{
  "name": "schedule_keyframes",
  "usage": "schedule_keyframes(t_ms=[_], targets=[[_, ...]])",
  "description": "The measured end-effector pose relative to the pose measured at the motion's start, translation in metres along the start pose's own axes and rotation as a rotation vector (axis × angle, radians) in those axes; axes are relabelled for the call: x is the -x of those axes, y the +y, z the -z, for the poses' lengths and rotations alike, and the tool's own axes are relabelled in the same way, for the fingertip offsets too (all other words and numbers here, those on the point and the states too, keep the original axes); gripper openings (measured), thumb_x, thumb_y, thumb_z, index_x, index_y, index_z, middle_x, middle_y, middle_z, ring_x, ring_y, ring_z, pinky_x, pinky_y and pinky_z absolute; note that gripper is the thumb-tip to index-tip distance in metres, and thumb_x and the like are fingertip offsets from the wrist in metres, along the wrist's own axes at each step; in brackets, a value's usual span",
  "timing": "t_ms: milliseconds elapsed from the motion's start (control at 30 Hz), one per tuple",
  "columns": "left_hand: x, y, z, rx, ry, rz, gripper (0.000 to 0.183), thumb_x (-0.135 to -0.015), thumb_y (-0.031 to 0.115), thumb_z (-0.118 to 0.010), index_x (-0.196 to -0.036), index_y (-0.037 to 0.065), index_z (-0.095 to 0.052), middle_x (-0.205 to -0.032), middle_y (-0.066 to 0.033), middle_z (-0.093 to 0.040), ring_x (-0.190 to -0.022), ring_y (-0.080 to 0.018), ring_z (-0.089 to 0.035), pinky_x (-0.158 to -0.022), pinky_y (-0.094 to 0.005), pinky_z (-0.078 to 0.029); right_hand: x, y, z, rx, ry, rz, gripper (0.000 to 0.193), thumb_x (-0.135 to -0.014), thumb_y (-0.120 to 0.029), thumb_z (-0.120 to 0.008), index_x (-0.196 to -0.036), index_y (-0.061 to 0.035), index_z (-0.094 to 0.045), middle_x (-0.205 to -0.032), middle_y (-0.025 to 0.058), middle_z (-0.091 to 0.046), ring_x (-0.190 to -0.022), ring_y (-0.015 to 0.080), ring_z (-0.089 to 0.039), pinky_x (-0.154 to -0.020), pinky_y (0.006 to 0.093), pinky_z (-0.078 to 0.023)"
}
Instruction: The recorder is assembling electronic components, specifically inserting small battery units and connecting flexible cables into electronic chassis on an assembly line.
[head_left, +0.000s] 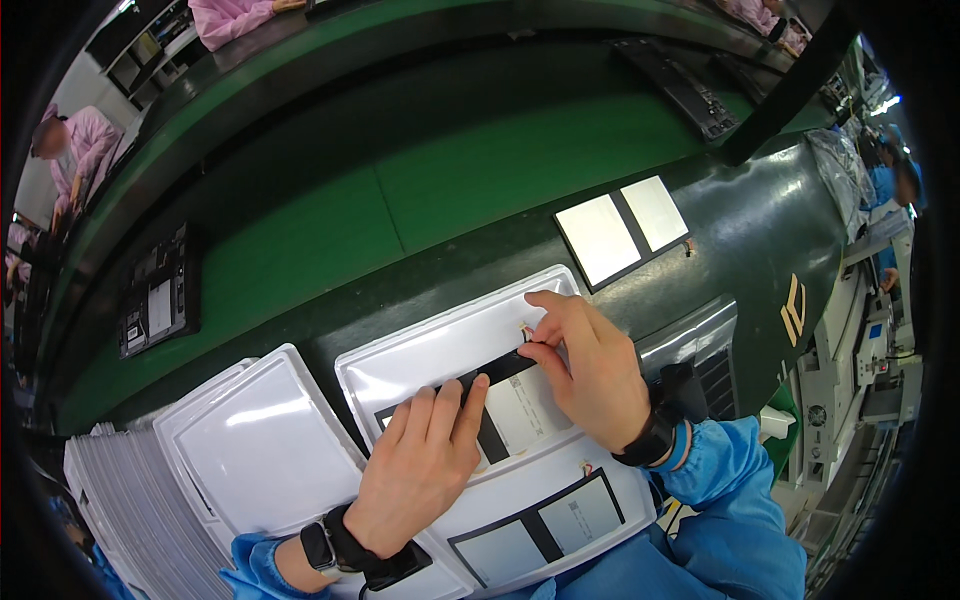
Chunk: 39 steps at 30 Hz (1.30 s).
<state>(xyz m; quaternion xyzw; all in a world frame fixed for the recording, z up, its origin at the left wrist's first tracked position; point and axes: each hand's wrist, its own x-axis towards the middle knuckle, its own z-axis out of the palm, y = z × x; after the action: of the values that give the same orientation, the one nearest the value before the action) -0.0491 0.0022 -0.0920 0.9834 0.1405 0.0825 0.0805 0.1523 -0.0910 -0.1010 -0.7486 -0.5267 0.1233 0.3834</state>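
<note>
Dark bench [740, 215] underlies the work. Between the hands, a battery [515, 415] lies in a white tray [430, 355]. The left hand [425, 465] rests on it, fingers loosely extended; the right hand [600, 375] half-curls at its lead [526, 332], hold unclear. Positioning seems under way; next calls for gentle lead handling. Another battery [622, 232] lies beyond the right hand.

The left hand [420, 465] covers part of the two-panel pack [516, 412] beneath it. Printing on the panel between the hands is too small to read. A short wire lead [526, 333] is partly hidden at the right hand [598, 380]; finger contact cannot be confirmed. Left of the left hand, the lower edge cuts off the tray stack [135, 505].
</note>
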Motion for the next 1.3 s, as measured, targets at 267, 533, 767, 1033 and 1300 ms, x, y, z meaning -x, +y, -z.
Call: schedule_keyframes(t_ms=[267, 533, 767, 1033, 1300], targets=[[0.001, -0.002, -0.002, -0.013, 0.053, -0.025, 0.057, -0.076, 0.004, -0.071, -0.132, -0.002, -0.065, -0.117, -0.0152, -0.057, -0.103, -0.0302, -0.058, -0.089, -0.0392, -0.051, -0.006, -0.010, 0.032, 0.387, 0.019, 0.307, 0.054, -0.088, -0.010, -0.073, -0.139, -0.0042, -0.058, -0.147, 0.0197, -0.049, -0.130, 0.0400, -0.051, -0.100, 0.0473, -0.048], [0.001, 0.001, -0.004, 0.019, 0.100, -0.040, 0.057, -0.074, 0.002, -0.071, -0.131, -0.003, -0.066, -0.117, -0.0159, -0.058, -0.102, -0.0306, -0.059, -0.087, -0.0403, -0.052, 0.039, -0.007, 0.067, 0.538, -0.313, 0.325, 0.050, -0.095, -0.030, -0.070, -0.134, 0.0004, -0.061, -0.163, 0.0181, -0.037, -0.155, 0.0399, -0.025, -0.119, 0.0538, -0.032], [0.000, 0.006, -0.003, 0.046, 0.136, -0.088, 0.053, -0.076, -0.002, -0.068, -0.129, -0.004, -0.066, -0.113, -0.0180, -0.058, -0.099, -0.0333, -0.059, -0.085, -0.0411, -0.052, 0.118, 0.040, 0.138, 0.459, 0.197, -0.091, 0.057, -0.086, -0.019, -0.080, -0.135, 0.0009, -0.058, -0.137, 0.0203, -0.059, -0.134, 0.0409, -0.051, -0.111, 0.0482, -0.042], [-0.045, 0.050, 0.024, 0.139, 0.085, -0.208, 0.043, -0.083, 0.009, -0.074, -0.125, 0.000, -0.067, -0.114, -0.0193, -0.064, -0.102, -0.0372, -0.062, -0.088, -0.0445, -0.053, 0.158, 0.085, 0.145, 0.337, 0.304, -0.246, 0.079, -0.073, -0.020, -0.091, -0.139, 0.0039, -0.053, -0.128, 0.0177, -0.056, -0.120, 0.0363, -0.053, -0.105, 0.0407, -0.046], [-0.139, 0.120, -0.048, 0.366, 0.118, -0.188, 0.047, -0.081, 0.015, -0.085, -0.119, 0.002, -0.060, -0.110, -0.0162, -0.064, -0.102, -0.0321, -0.066, -0.084, -0.0408, -0.055, 0.158, 0.094, 0.137, 0.223, 0.346, -0.199, 0.076, -0.073, -0.017, -0.091, -0.139, -0.0015, -0.055, -0.126, 0.0148, -0.056, -0.118, 0.0332, -0.054, -0.103, 0.0400, -0.047]])
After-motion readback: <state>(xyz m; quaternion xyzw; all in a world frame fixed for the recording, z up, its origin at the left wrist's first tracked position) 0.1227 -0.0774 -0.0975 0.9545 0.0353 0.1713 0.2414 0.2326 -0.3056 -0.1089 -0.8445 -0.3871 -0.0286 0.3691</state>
